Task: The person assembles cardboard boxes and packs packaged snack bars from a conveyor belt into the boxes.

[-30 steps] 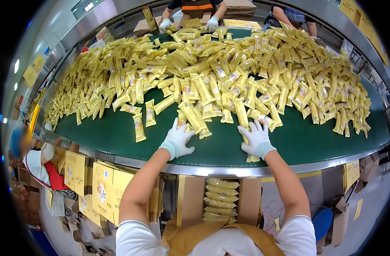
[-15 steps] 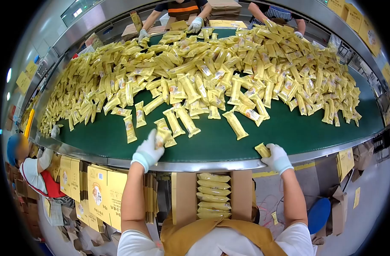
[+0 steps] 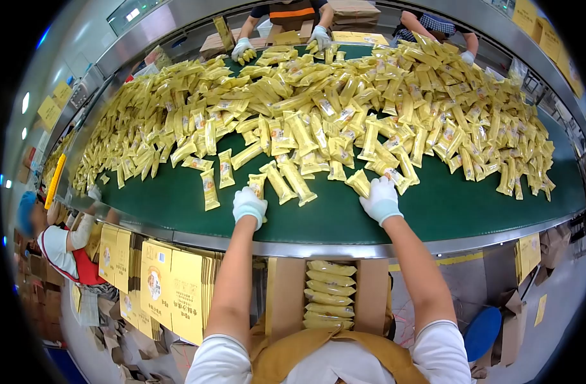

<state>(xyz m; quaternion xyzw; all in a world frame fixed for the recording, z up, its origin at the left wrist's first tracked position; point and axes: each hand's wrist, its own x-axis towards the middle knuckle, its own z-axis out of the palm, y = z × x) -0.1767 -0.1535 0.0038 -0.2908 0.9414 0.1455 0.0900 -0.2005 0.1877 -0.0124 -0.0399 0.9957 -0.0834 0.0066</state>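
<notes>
Both hands wear white gloves and reach over the green belt [image 3: 318, 224]. My left hand [image 3: 249, 205] is closed around a yellow wrapped snack packet [image 3: 257, 184], whose far end sticks out beyond the fingers. My right hand [image 3: 381, 200] grips another yellow packet [image 3: 358, 184] at the near edge of the pile; whether a second one sits in the palm is hidden. Just right of my left hand, loose packets [image 3: 297, 184] lie on the belt. In front of my body stands an open carton [image 3: 374, 291] holding a stacked column of packets [image 3: 330, 291].
A large heap of packets [image 3: 344, 83] spreads across the belt. A metal rim [image 3: 318, 249] edges it. Flat yellow cartons [image 3: 171, 288] stand at left, a blue stool [image 3: 483, 333] at right. Co-workers' gloved hands [image 3: 320, 37] work at the far side; another person [image 3: 69, 246] is at left.
My right hand has moved forward and left from the belt's near edge to a packet by the pile. My left hand has moved slightly forward and turned palm down over a packet.
</notes>
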